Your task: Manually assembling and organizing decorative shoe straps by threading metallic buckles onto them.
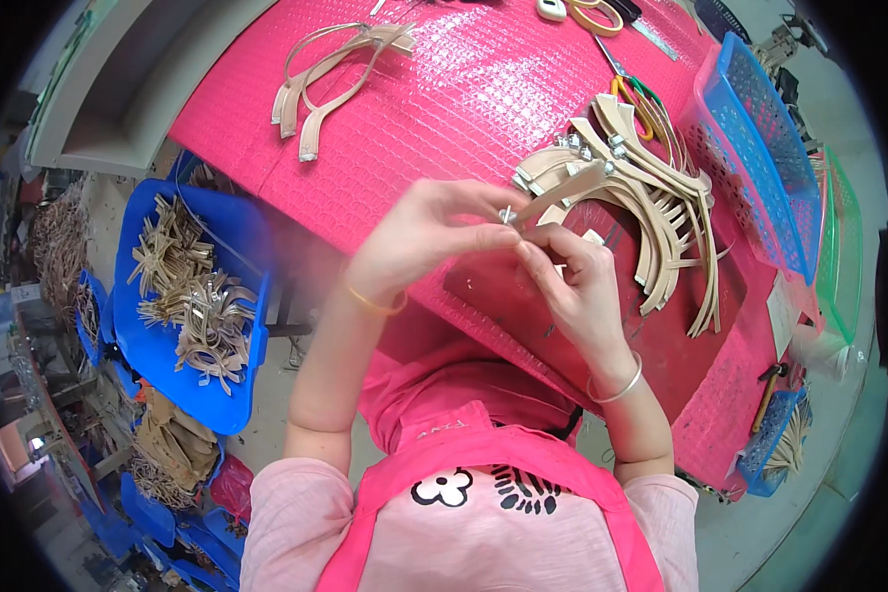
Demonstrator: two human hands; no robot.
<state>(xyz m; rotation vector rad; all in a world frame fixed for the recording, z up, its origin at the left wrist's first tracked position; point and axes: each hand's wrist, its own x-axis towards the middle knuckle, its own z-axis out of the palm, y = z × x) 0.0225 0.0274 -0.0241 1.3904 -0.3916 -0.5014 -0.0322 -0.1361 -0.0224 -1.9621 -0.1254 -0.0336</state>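
Note:
Over the near edge of the pink-covered table, my left hand (429, 232) and my right hand (580, 281) meet fingertip to fingertip. Between them is a beige strap (560, 191) with a small shiny metal buckle (507, 215) at its near end. The left thumb and fingers pinch the strap by the buckle. My right thumb and index finger are closed on its near end just beside it; exactly what they grip is partly hidden. Just beyond lies a bundle of similar beige straps (666, 232) with metal pieces at their ends.
Several loose straps (340, 84) lie on the pink table cover (444, 109). Scissors (633, 94) are beside the bundle. Pink and blue plastic baskets (760, 158) stand at the right. A blue bin (153, 340) of straps sits at the left; a dark red board (523, 311) is under my hands.

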